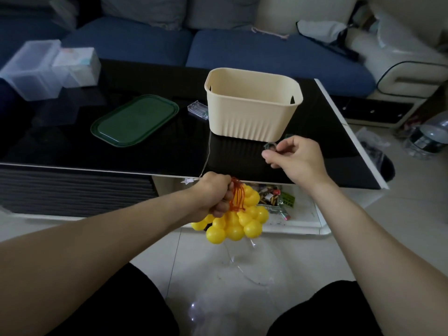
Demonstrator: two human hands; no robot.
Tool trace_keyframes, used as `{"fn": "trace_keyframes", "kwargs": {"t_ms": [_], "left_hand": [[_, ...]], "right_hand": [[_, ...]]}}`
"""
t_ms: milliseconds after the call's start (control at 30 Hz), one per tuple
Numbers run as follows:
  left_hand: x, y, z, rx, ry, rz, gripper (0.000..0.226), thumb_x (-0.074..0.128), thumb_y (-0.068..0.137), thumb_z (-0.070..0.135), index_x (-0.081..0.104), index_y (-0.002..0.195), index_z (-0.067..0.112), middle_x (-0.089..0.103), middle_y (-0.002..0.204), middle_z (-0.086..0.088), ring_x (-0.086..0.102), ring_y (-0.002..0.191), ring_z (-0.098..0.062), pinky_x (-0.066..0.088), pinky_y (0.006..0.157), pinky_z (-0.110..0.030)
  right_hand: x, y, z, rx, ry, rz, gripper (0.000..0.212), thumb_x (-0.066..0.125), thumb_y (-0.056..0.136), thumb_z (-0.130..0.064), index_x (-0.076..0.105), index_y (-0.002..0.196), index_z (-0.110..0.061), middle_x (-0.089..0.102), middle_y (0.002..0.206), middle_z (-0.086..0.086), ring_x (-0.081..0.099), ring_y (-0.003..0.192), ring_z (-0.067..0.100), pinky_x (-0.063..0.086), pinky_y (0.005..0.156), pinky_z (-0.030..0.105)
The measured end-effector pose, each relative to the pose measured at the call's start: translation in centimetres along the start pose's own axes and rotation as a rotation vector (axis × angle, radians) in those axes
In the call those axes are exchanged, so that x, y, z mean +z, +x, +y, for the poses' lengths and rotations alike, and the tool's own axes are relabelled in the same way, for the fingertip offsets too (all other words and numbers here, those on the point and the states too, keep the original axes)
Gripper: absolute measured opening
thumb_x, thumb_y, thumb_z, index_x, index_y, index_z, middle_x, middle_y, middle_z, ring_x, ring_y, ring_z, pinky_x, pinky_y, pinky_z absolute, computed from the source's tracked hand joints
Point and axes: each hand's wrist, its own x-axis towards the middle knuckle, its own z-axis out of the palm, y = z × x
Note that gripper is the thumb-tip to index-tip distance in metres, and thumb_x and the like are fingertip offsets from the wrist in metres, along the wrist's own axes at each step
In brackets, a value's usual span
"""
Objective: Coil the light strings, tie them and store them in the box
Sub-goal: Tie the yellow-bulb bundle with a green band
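Hanging below the left hand (215, 195), whose curled fingers grip its red cords, the yellow bulb bunch (232, 221) dangles; right hand (294, 157) pinches a small tie (269, 146) near the box (252, 105).

Bunch of yellow bulbs (232, 221) with red loops gripped by the left hand (215, 195) below the table edge, small green tie (270, 146) pinched by the right hand (293, 156), cream box (252, 103) set on the black table (169, 146), green lid (134, 120) laid to its left, thin wire (208, 154) trailed across the tabletop
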Motion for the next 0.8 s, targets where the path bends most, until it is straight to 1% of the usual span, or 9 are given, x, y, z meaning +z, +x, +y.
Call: {"fn": "trace_keyframes", "kwargs": {"t_ms": [67,200,300,400,467,533,600,700,800], "left_hand": [[0.9,0.0,0.1,0.024,-0.074,0.023,0.037,0.029,0.105,0.027,0.038,0.07,0.022,0.031,0.058,0.0,0.023,0.036,-0.012,0.018,0.041,-0.014],[1.7,-0.1,0.8,0.021,-0.213,-0.072,0.048,0.027,0.103,0.051,0.038,0.068,0.02,0.031,0.058,0.0,0.022,0.034,-0.013,0.018,0.041,-0.014],[1.8,-0.4,0.9,0.06,-0.187,-0.145,0.054,0.032,0.101,0.053,0.041,0.061,0.018,0.03,0.056,0.0,0.021,0.037,-0.012,0.015,0.043,-0.016],[1.9,-0.9,0.4,0.132,-0.095,-0.065,0.047,0.042,0.102,0.045,0.044,0.065,0.016,0.03,0.055,0.0,0.024,0.036,-0.012,0.019,0.043,-0.017],[1.9,-1.1,0.1,0.152,-0.058,-0.023,0.045,0.037,0.104,0.045,0.042,0.071,0.015,0.028,0.055,0.0,0.024,0.037,-0.013,0.021,0.042,-0.017],[1.7,-1.1,-0.2,0.175,-0.015,0.0,0.044,0.033,0.106,0.042,0.04,0.072,0.015,0.026,0.056,0.0,0.024,0.036,-0.012,0.02,0.043,-0.017],[1.3,-1.0,-0.4,0.229,0.086,0.039,0.044,0.034,0.107,0.038,0.038,0.07,0.014,0.028,0.051,0.001,0.027,0.032,-0.012,0.022,0.041,-0.018],[0.8,-1.0,-0.8,0.273,0.221,0.094,0.039,0.042,0.105,0.032,0.04,0.072,0.012,0.032,0.042,0.003,0.03,0.031,-0.012,0.025,0.038,-0.019],[0.5,-1.1,-0.8,0.279,0.265,0.102,0.037,0.044,0.105,0.032,0.042,0.075,0.011,0.033,0.043,0.0,0.029,0.034,-0.014,0.024,0.038,-0.02]], "right_hand": [[0.4,-1.8,-2.1,0.01,0.1,-0.144,0.033,0.084,0.077,-0.004,0.056,0.094,-0.011,0.074,0.084,0.012,0.076,0.074,0.023,0.062,0.067,0.032],[1.1,-4.1,-3.4,0.025,-0.037,-0.382,0.028,0.084,0.077,-0.005,0.064,0.093,-0.014,0.076,0.08,0.008,0.076,0.074,0.02,0.061,0.067,0.029],[1.3,-4.3,-2.9,0.1,-0.032,-0.405,0.021,0.078,0.084,-0.006,0.068,0.102,-0.008,0.077,0.08,0.01,0.076,0.076,0.024,0.063,0.072,0.034],[0.9,-4.2,-2.7,0.186,0.051,-0.453,0.019,0.068,0.091,-0.002,0.07,0.11,-0.001,0.077,0.083,0.014,0.076,0.076,0.021,0.063,0.071,0.029],[0.7,-4.1,-2.6,0.234,0.087,-0.49,0.019,0.064,0.095,-0.002,0.07,0.113,-0.001,0.077,0.091,0.019,0.076,0.079,0.02,0.063,0.069,0.027],[0.7,-3.8,-2.8,0.301,0.109,-0.518,0.017,0.06,0.097,-0.002,0.07,0.111,-0.002,0.076,0.095,0.022,0.076,0.078,0.02,0.063,0.067,0.026],[0.9,-3.5,-2.9,0.365,0.134,-0.523,0.017,0.055,0.1,-0.002,0.071,0.104,-0.004,0.076,0.088,0.02,0.075,0.071,0.019,0.062,0.062,0.026],[1.4,-3.4,-2.7,0.411,0.106,-0.511,0.029,0.043,0.098,-0.003,0.072,0.098,-0.006,0.074,0.076,0.013,0.068,0.061,0.017,0.056,0.055,0.025],[1.9,-3.5,-2.5,0.413,0.039,-0.484,0.036,0.038,0.095,-0.004,0.073,0.096,-0.01,0.072,0.077,0.012,0.061,0.058,0.015,0.052,0.052,0.026]]}}
